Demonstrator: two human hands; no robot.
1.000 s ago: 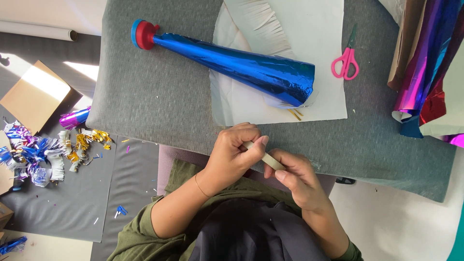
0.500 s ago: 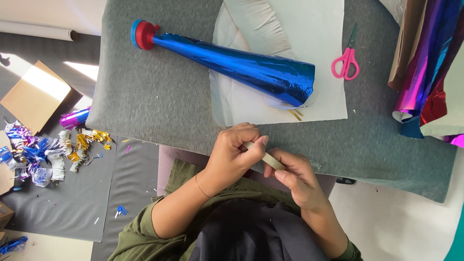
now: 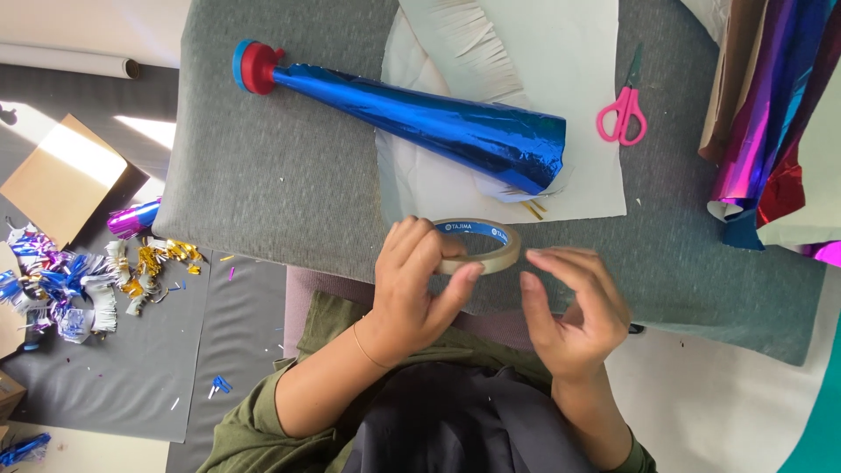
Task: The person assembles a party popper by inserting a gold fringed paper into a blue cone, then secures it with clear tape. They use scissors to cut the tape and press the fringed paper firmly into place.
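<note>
A grey cushioned surface [image 3: 289, 184] carried the things. On it lay a white paper sheet [image 3: 569, 184], pink scissors [image 3: 623, 112] and foil sheets [image 3: 771, 114].

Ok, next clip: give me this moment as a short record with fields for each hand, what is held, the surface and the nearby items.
left hand: grips the tape roll by its rim
right hand: open, fingers curled, just right of the roll, not touching it
surface: grey cushion
ahead of hands: blue foil cone with a red cap, lying on white paper
right of cone: pink scissors
far right: foil sheets
left, on floor: foil scraps
</note>
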